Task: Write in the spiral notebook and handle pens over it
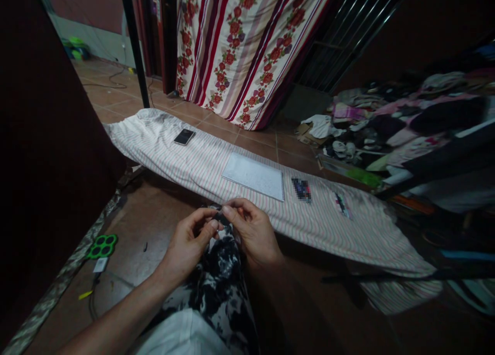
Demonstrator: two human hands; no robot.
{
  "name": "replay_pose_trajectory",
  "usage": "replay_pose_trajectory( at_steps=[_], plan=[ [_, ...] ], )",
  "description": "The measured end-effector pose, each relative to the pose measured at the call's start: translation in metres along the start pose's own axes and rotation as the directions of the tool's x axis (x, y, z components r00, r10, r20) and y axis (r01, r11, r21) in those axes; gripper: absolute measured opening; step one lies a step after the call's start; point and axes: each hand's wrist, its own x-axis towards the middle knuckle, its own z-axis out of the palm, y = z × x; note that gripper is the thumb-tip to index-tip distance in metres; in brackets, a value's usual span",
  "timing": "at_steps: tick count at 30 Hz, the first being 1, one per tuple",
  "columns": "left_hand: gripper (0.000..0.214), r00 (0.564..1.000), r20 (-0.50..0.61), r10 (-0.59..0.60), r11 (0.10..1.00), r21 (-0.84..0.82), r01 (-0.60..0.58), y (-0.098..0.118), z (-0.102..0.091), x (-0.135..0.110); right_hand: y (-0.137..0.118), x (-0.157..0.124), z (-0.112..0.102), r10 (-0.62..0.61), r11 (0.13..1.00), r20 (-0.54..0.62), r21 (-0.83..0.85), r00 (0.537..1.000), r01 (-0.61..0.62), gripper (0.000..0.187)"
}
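My left hand (191, 241) and my right hand (251, 230) meet in front of me, both pinching the top edge of a black-and-white patterned cloth (220, 283) that hangs down toward my lap. The fingertips of both hands are closed on a small dark fold of it. Just beyond my hands runs a long board covered in a pink striped sheet (201, 164). On that sheet lie a white spiral notebook (255, 176), a dark phone (184, 136) at the far left, and two small dark items (301, 189).
A floral striped curtain (247, 45) hangs at the back. A heap of clothes (406, 123) fills the right side. A dark panel (42, 164) stands at my left. A green plug adapter (102, 245) and cable lie on the tiled floor.
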Motion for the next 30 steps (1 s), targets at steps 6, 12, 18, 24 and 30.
replay_pose_trajectory(
  at_steps=[6,12,18,24,30],
  plan=[
    [0.025,1.000,0.008,-0.016,0.999,-0.029,0.016,-0.003,-0.002,0.000,0.002,0.000,-0.001,-0.022,1.000,0.003,-0.003,1.000,0.022,0.018],
    [0.031,0.999,0.013,-0.051,0.997,-0.061,0.052,-0.003,-0.003,0.000,0.003,0.002,-0.003,-0.023,1.000,0.004,-0.007,1.000,0.023,0.020],
    [0.030,0.998,0.025,-0.053,0.996,-0.071,0.055,-0.006,-0.006,0.000,-0.002,0.003,-0.002,-0.051,0.998,0.002,-0.032,0.999,0.051,0.021],
    [0.030,0.998,0.028,-0.060,0.996,-0.067,0.062,-0.011,-0.008,0.000,-0.002,0.003,-0.002,-0.045,0.999,-0.013,-0.028,0.999,0.045,0.022],
    [0.030,0.998,0.015,-0.068,0.997,-0.033,0.068,-0.005,-0.007,-0.001,-0.007,0.004,-0.001,-0.044,0.999,-0.053,-0.012,0.998,0.044,0.019]
  ],
)
